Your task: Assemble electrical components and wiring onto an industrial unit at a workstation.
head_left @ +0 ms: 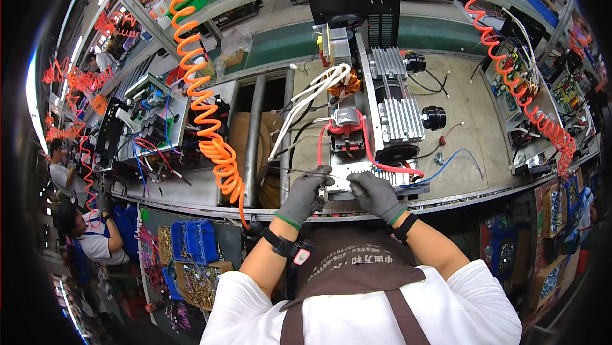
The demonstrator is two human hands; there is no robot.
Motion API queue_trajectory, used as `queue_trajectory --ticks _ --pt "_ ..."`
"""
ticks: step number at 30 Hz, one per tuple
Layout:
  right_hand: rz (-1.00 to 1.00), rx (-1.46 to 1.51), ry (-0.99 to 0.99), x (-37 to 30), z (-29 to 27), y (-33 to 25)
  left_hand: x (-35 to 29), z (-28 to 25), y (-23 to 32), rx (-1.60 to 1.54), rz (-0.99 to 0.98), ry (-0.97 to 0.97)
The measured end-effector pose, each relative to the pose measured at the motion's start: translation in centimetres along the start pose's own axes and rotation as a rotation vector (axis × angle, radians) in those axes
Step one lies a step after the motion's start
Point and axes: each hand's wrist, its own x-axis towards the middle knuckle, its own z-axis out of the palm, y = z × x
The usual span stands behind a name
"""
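Over the near edge of an open electrical unit, my gloved left hand (pixel 305 197) and right hand (pixel 376 197) face each other, fingers pinched. A thin dark strand (pixel 290 169), possibly a wire or cable tie, runs out leftward from my left fingers. Between the hands a thin pale line shows; whether it is the same strand I cannot tell. Just beyond sits a transformer (pixel 347 118) with thick red cables (pixel 366 144). To its right stand silver finned heatsinks (pixel 403 112), with black round connectors (pixel 433 118) beside them. White cables (pixel 306 99) bend off to the left.
An orange coiled hose (pixel 201 102) hangs left of the unit; a red coiled hose (pixel 494 51) hangs right. Other open units (pixel 150 122) stand on both sides. Blue parts bins (pixel 194 241) sit below the bench at left. A co-worker (pixel 95 233) is at far left.
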Motion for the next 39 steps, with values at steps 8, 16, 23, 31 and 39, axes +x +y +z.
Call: queue_trajectory --ticks 8,16,23,31,39 --pt "0.025 -0.031 0.002 0.0 0.3 -0.1 -0.8 0.1 -2.5 -0.196 0.165 0.258" --pt "0.048 -0.027 -0.08 0.1 0.1 -0.2 -0.9 -0.5 0.3 0.345 0.025 0.027" --pt "0.065 0.041 0.021 0.0 0.0 -0.1 1.0 0.4 2.4 0.193 -0.23 -0.244" --pt "0.502 0.622 0.1 0.6 -0.5 -3.1 1.5 0.4 6.5 0.353 0.477 -0.151" --pt "0.415 0.717 0.16 3.6 0.7 -5.1 2.9 -0.1 3.5 0.223 0.439 -0.185"
